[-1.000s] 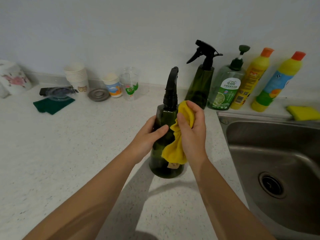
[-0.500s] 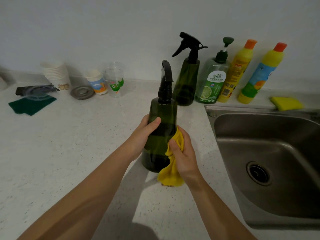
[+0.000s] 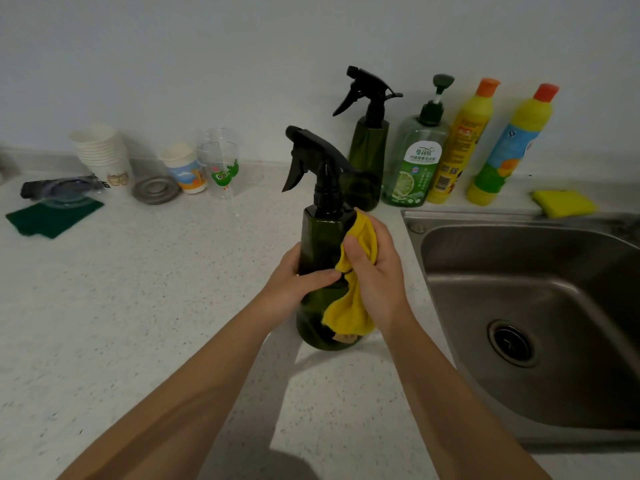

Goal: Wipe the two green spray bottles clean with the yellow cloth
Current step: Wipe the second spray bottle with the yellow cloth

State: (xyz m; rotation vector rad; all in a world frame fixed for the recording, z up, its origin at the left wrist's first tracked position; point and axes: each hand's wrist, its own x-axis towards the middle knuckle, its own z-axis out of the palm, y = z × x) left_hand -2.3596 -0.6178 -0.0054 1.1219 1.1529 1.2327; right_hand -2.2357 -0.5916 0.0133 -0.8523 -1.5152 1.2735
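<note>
A pale speckled counter [image 3: 145, 306] is filling most of the view, running back to a plain wall, with a steel sink [image 3: 519, 306] sitting sunk into it on the right. Two bare forearms are reaching in from the bottom edge toward the middle. There the near green spray bottle [image 3: 320, 244] is standing upright just left of the sink's rim, its black trigger head pointing left. The left hand [image 3: 298, 282] is wrapping the bottle's left side, its grip pressing closed around the body with the thumb lying across the front. The right hand [image 3: 375, 268] is pressing the yellow cloth [image 3: 349, 306] against the bottle's right side, fingers curling shut on the bunched fabric, whose loose end is hanging down over the lower front of the bottle. The second green spray bottle [image 3: 369, 154] is standing behind, by the wall, untouched, just beside a green pump bottle of dish soap [image 3: 415, 168] and two yellow squeeze bottles [image 3: 460, 140] with orange caps. A yellow sponge [image 3: 562, 202] is lying behind the sink. At far left, a stack of paper cups [image 3: 102, 150], a printed paper cup [image 3: 185, 169], a clear plastic cup [image 3: 220, 164], a round metal lid [image 3: 156, 190] and a dark green scouring pad [image 3: 52, 218] are sitting well apart from the hands
</note>
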